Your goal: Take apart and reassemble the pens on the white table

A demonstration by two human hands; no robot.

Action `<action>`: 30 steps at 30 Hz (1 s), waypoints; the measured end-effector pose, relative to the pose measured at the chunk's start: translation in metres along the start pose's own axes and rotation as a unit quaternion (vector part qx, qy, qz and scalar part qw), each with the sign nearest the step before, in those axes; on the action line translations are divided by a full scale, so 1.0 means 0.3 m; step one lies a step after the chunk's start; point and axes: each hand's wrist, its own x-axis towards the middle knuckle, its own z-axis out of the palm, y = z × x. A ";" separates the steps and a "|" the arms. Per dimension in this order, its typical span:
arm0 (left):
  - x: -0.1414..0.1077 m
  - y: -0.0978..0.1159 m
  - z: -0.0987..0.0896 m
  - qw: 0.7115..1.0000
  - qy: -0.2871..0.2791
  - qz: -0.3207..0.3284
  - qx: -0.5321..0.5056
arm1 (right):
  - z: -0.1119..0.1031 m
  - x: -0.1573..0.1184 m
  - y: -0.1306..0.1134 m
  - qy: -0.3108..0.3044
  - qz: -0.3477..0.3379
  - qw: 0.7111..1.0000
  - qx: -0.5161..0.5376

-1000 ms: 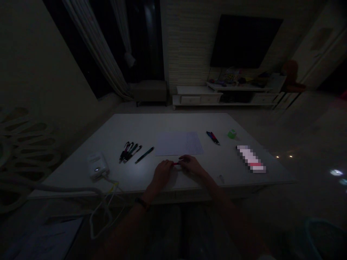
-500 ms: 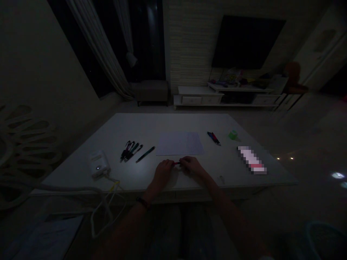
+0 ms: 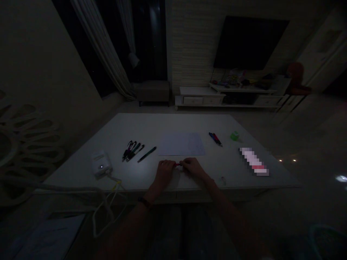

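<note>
Between my two hands, low over the near part of the white table [image 3: 130, 124], is a red pen [image 3: 178, 164], mostly covered by fingers. My left hand [image 3: 166, 170] is closed on its left end. The fingertips of my right hand [image 3: 192, 167] pinch its right end. Just beyond the hands lies a sheet of paper [image 3: 173, 143], with faint writing on its right side. A dark green pen [image 3: 147, 154] rests left of the paper, beside a group of several dark pens [image 3: 132, 151]. Blue and red pens [image 3: 215, 139] lie to the paper's right.
A green cube-like object [image 3: 234, 135] and a pixelated phone-like object [image 3: 253, 161] are at the right. A small clear piece [image 3: 223, 180] lies near the front edge. At the left sits a white box [image 3: 101, 164] with cables [image 3: 108, 209] hanging over the edge.
The view has shifted slightly. Both hands stay on the red pen, and a little more red shows between them now. The other things on the table lie as before.
</note>
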 end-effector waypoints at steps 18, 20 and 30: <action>0.000 0.007 0.002 1.000 0.001 -0.009 0.003 | -0.020 -0.010 0.011 0.078 -0.042 0.995 0.043; 0.001 0.011 -0.005 1.000 -0.013 0.011 -0.001 | -0.013 -0.013 0.006 0.076 -0.038 0.996 0.042; 0.008 0.024 -0.016 0.998 -0.044 0.021 0.028 | -0.002 -0.021 -0.004 0.062 -0.044 0.997 0.005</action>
